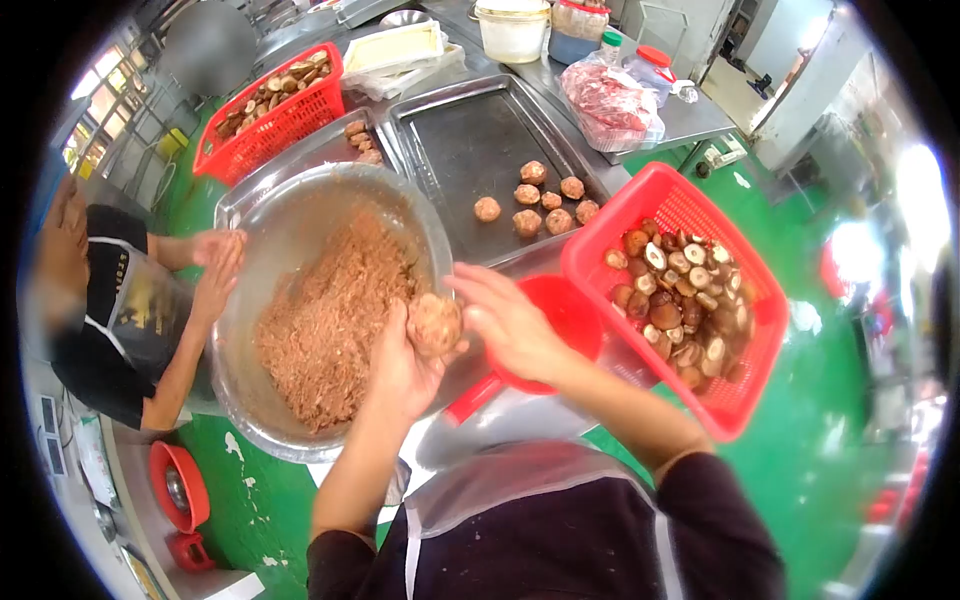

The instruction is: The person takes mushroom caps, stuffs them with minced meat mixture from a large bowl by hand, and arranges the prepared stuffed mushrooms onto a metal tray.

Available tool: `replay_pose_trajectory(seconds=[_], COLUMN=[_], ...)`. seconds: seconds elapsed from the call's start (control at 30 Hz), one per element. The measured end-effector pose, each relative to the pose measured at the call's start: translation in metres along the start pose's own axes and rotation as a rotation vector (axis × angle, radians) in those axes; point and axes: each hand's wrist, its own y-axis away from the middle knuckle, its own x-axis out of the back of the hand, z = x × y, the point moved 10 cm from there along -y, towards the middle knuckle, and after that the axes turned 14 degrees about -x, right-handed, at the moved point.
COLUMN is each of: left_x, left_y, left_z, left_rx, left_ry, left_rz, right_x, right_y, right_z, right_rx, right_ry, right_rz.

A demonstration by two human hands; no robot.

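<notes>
Red scoop (577,312) partly hidden behind the right hand (508,325) — left hand (408,366), probably its fingers mostly, obscured by the meatball (435,323).

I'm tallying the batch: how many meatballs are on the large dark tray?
8. One meatball sits apart at the left; the other seven cluster to its right: one at the back, two at the front, one far right, three between. None looks hidden.

near meatball (435,325): mottled tan-pink | meat mixture (330,320): pinkish brown, pale-flecked | bowl (300,195): silver | far tray (450,140): dark grey | right basket (607,240): red | mushrooms (690,300): brown, cream | scoop (570,310): red | floor (255,500): green
</notes>
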Motion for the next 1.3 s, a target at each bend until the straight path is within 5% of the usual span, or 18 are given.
replay_pose_trajectory(seconds=[0.27,0.6,0.93,0.97,1.0,1.23,1.3], left_x=[-0.051,0.08,0.123,0.111,0.123,0.03,-0.005], left_y=[-0.191,-0.287,-0.322,-0.328,-0.334,-0.298,-0.286], left_z=[-0.035,-0.152,-0.158,-0.149,-0.151,-0.118,-0.099], left_rx=[0.227,0.691,0.239,0.103,0.099,-0.023,-0.259], left_ry=[-0.5,-1.382,-1.487,-1.882,-1.926,-2.158,-2.096], left_rz=[-0.217,-0.086,-0.112,-0.26,-0.266,-0.345,-0.389], right_x=[0.16,0.205,0.216,0.218,0.224,0.248,0.225], right_y=[0.068,0.093,0.089,0.093,0.094,0.122,0.114], right_z=[0.161,0.227,0.243,0.243,0.236,0.257,0.267], right_rx=[-0.405,-0.571,-0.584,-0.586,-0.577,-0.691,-0.543], right_ry=[0.025,-0.082,-0.057,-0.037,-0.031,0.07,0.43], right_rz=[0.332,0.417,0.399,0.394,0.414,0.524,0.45])
